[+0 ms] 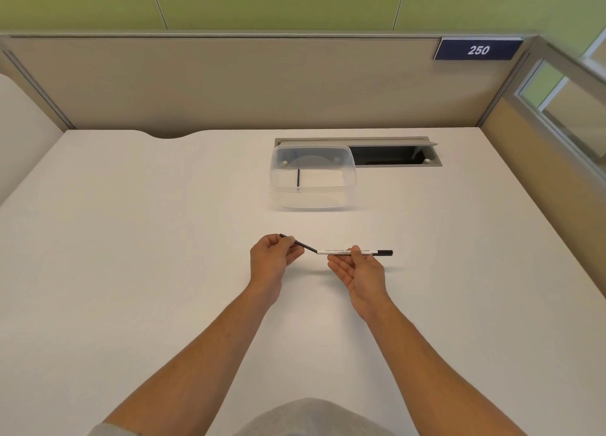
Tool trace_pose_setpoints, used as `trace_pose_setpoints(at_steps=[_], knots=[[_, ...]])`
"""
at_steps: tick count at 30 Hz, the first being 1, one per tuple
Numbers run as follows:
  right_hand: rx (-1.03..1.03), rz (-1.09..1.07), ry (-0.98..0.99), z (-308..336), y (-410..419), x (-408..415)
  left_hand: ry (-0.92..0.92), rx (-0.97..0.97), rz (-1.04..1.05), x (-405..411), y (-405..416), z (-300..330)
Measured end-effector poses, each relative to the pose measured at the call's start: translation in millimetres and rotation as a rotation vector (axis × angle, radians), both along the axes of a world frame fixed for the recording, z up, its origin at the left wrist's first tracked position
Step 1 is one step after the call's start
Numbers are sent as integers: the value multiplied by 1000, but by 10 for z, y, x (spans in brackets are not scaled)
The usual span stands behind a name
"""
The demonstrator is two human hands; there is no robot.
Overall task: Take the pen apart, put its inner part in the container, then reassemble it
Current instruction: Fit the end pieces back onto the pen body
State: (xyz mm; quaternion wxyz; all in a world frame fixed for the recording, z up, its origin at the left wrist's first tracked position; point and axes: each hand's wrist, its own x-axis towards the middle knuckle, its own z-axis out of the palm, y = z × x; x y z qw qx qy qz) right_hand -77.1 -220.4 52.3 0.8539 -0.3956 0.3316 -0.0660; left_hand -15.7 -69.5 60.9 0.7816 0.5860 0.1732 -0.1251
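My left hand (272, 255) pinches a thin black inner part (305, 246), which slants down to the right and meets the open left end of the pen's white barrel (337, 251). My right hand (359, 271) holds that barrel between thumb and fingers, palm up. The barrel lies level, and its black end (385, 253) sticks out to the right. Both hands hover over the white desk (131, 271). A clear plastic container (313, 176) stands farther back, with a short black stick (298, 177) visible inside it.
Behind the container, a grey cable hatch (393, 155) is sunk into the desk with its flap open. Beige partition walls (229, 84) close off the back and right sides. A blue sign (478, 49) reading 250 hangs at the upper right.
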Motion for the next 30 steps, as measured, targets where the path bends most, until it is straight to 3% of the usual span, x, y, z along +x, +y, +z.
trace_pose_setpoints(at_steps=[9, 30], knots=[[54, -44, -6, -11, 7, 7, -6, -78, -116, -85, -14, -27], [3, -10, -8, -32, 46, -19, -343, 595, -581, -126, -42, -213]])
